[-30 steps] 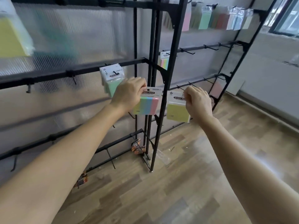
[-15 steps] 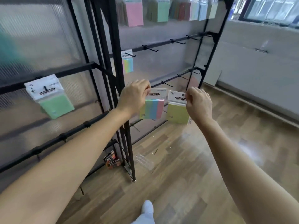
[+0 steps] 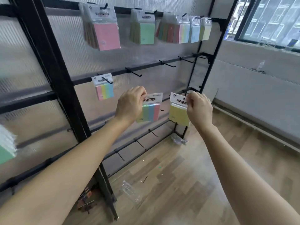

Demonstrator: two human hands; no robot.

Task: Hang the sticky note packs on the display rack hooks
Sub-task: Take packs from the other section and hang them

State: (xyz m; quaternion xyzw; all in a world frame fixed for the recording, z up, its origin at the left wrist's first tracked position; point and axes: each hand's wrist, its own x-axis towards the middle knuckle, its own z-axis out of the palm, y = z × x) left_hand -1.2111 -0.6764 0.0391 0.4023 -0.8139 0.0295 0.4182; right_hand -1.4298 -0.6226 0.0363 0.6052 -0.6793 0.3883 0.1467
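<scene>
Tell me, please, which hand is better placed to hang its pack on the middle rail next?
Probably the left hand: its striped pack sits just below the nearest empty hook, beside the matching hung pack. The right hand, pinching the yellow pack, is farther from any free hook.

Wood floor (image 3: 186, 189), window (image 3: 272, 18), plastic wrapper (image 3: 130, 191)

Left hand (image 3: 131, 104) hides a corner of the striped pack (image 3: 151, 111), right hand (image 3: 199, 108) of the yellow pack (image 3: 177, 114); a blurred green pack (image 3: 5, 153) is cropped.
</scene>
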